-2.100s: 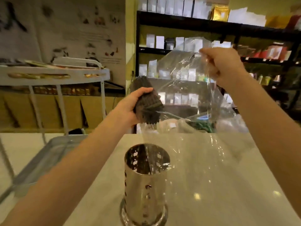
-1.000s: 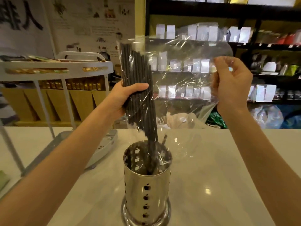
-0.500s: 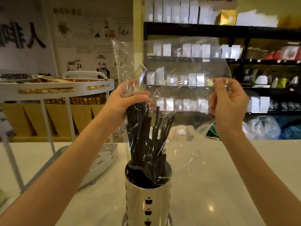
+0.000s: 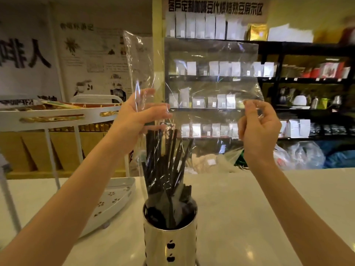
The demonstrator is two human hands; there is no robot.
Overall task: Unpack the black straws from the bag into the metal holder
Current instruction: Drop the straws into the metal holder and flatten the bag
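Observation:
A shiny metal holder (image 4: pixel 170 244) with apple-shaped holes stands on the white counter at the bottom middle. Several black straws (image 4: pixel 167 169) stand in it and fan out above its rim. A clear plastic bag (image 4: pixel 207 83) is held up above the holder, its lower part still draped around the straws' tops. My left hand (image 4: pixel 139 116) grips the bag's left side just above the straw tips. My right hand (image 4: pixel 258 129) pinches the bag's right edge between thumb and fingers.
A white cart (image 4: pixel 57 116) with a perforated lower tray (image 4: pixel 113 200) stands at the left, close to the holder. The white counter (image 4: pixel 269 217) stretches to the right. Dark shelves with white pouches (image 4: pixel 307 83) fill the background behind plastic-wrapped goods (image 4: pixel 305 154).
The bag has risen higher off the straws, which have dropped into the holder and spread apart. My left hand went from gripping the straw bundle through the bag to holding only the bag.

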